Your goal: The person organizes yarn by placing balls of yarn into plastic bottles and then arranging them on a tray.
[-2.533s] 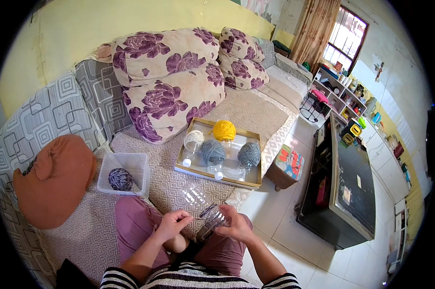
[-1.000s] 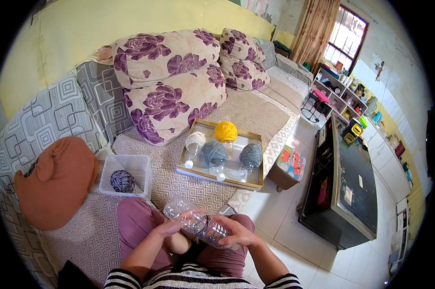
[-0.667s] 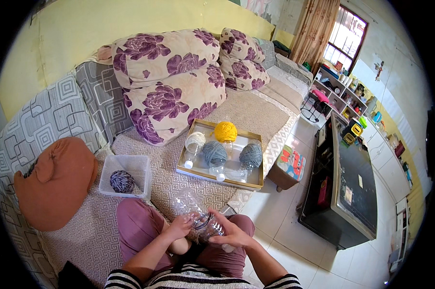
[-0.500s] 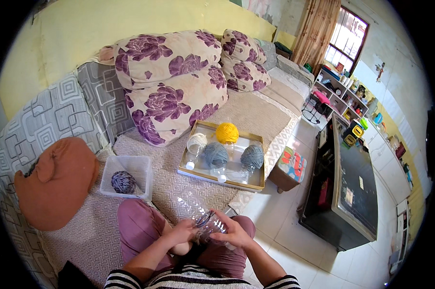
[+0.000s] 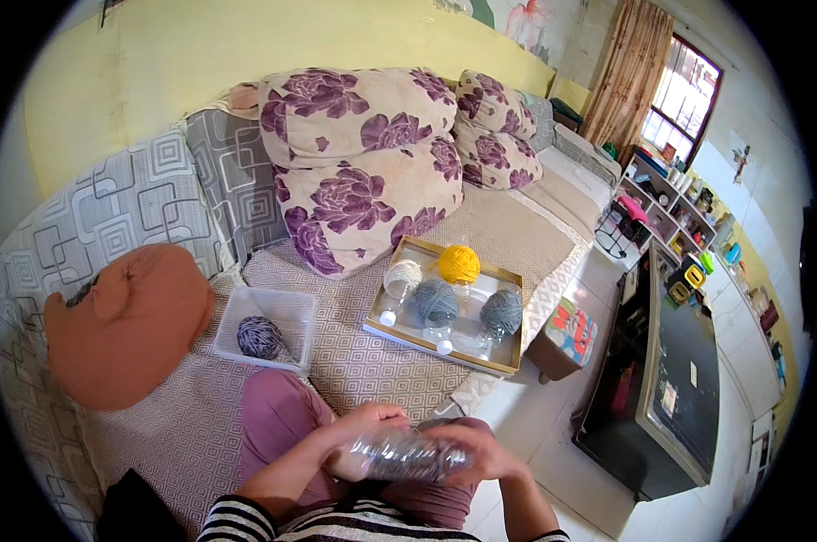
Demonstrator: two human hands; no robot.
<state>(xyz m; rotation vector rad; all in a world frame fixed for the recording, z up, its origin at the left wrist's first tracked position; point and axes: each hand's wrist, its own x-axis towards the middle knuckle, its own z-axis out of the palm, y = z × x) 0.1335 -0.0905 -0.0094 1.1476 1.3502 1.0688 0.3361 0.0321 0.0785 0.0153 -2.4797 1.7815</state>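
Across my lap lies a clear plastic bottle (image 5: 407,457), tilted nearly sideways and blurred by motion. My right hand (image 5: 479,450) wraps around its right end. At its left end is my left hand (image 5: 365,432), fingers curled against it; the fingertips are partly hidden. Ahead, a shallow gold-rimmed box (image 5: 445,359) holds several yarn balls with clear bottles: a yellow one (image 5: 459,264), a white one (image 5: 402,277) and two blue-grey ones (image 5: 436,302). To the left, a translucent plastic bin (image 5: 297,312) contains a dark grey-purple yarn ball (image 5: 259,337).
I sit on a patterned sofa (image 5: 336,379) with large floral cushions (image 5: 363,181) at the back. A brown cushion (image 5: 128,325) rests at the left. On the right stand a small stool (image 5: 562,339) and a dark glass-topped table (image 5: 675,397).
The bottle has swung from slanting up and away to lying nearly sideways. My right hand has moved to its right end, my left to its left end. The view has shifted slightly.
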